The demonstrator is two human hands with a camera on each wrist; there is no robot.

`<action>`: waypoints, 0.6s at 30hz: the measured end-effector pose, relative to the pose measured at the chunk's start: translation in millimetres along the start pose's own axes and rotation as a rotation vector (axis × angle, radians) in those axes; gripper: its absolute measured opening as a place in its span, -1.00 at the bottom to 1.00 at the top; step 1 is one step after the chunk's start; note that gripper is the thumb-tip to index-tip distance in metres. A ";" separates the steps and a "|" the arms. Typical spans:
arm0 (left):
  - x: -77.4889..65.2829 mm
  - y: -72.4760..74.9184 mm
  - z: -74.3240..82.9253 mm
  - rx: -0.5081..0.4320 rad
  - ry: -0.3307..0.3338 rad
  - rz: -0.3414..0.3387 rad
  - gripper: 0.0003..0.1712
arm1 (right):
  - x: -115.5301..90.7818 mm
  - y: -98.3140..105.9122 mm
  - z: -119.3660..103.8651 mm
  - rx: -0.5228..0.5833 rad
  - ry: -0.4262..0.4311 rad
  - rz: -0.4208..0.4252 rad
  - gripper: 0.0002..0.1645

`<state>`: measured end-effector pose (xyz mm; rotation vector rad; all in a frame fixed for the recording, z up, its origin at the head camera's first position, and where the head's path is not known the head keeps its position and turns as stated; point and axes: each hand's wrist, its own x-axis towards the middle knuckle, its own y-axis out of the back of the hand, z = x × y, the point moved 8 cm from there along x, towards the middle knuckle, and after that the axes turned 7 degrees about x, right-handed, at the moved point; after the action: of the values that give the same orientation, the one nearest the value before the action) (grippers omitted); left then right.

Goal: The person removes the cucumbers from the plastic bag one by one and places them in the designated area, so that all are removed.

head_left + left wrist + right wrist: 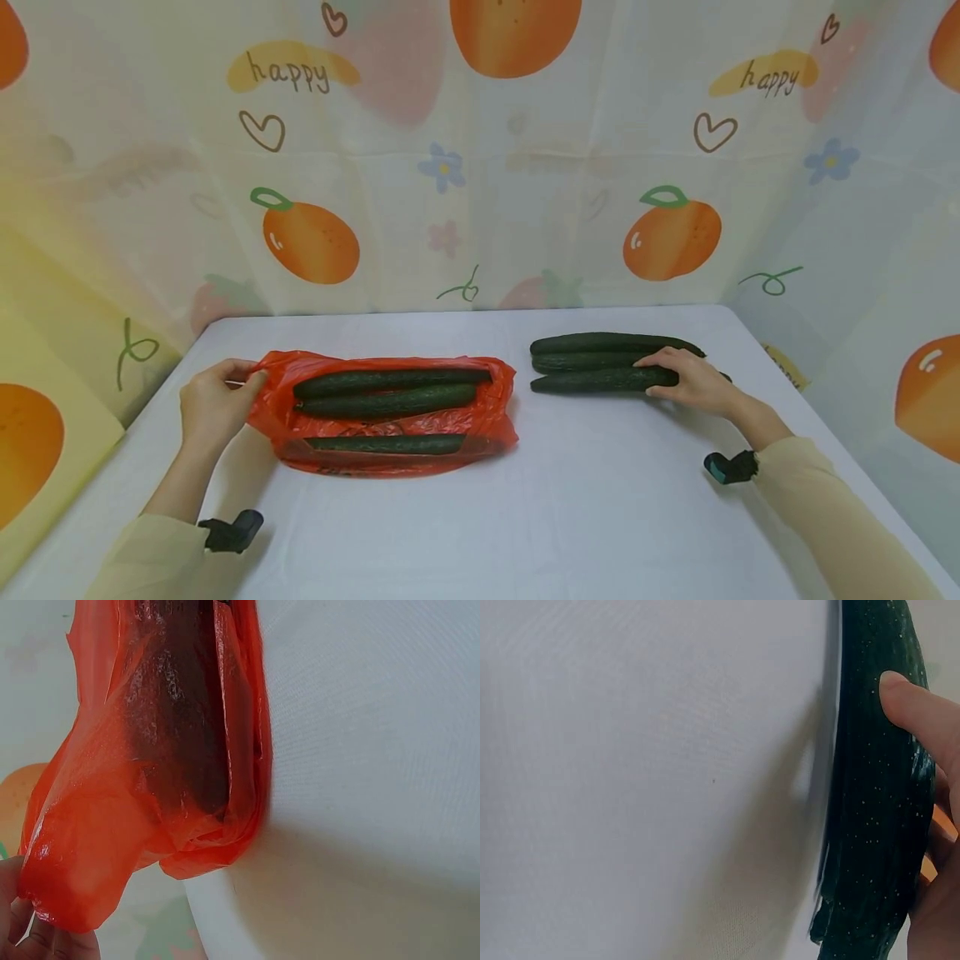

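A red plastic bag lies on its side on the left of the table, its opening showing three dark green cucumbers. The front one is partly behind the thin film. My left hand pinches the bag's left end between thumb and fingers; in the left wrist view its fingertips hold a bunched corner. To the right, three more cucumbers lie side by side. My right hand grips the nearest cucumber near its right end, the thumb on one side and fingers partly hidden behind it.
A white cloth covers the table. Behind and at both sides hangs a curtain printed with oranges, hearts and flowers. Each wrist wears a small black camera, one on the left and one on the right.
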<state>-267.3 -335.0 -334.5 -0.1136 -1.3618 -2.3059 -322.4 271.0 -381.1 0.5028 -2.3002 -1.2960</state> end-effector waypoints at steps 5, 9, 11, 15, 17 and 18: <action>0.9 -0.7 -2.6 0.007 0.002 0.003 -0.68 | 0.5 -1.8 2.7 0.014 -0.007 -0.002 -0.51; 1.4 -1.7 -3.8 -0.001 0.002 0.004 -0.67 | 1.2 -1.6 3.2 0.020 -0.006 0.004 -0.52; 1.2 -1.9 -4.2 -0.007 0.001 0.006 -0.67 | 1.4 -1.6 3.3 0.020 -0.003 0.006 -0.52; 0.3 -1.6 -4.9 -0.019 -0.002 0.008 -0.67 | 1.1 -1.8 3.8 0.014 -0.003 0.013 -0.52; -0.2 -1.5 -5.4 -0.020 -0.002 0.007 -0.67 | 1.1 -2.5 4.9 0.009 -0.007 0.015 -0.52; -0.3 -1.6 -5.6 -0.021 -0.002 0.005 -0.67 | 1.1 -2.8 5.6 0.006 -0.010 0.015 -0.52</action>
<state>-266.8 -339.0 -338.8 -0.1263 -1.3367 -2.3167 -326.1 272.9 -385.9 0.4810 -2.3124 -1.2874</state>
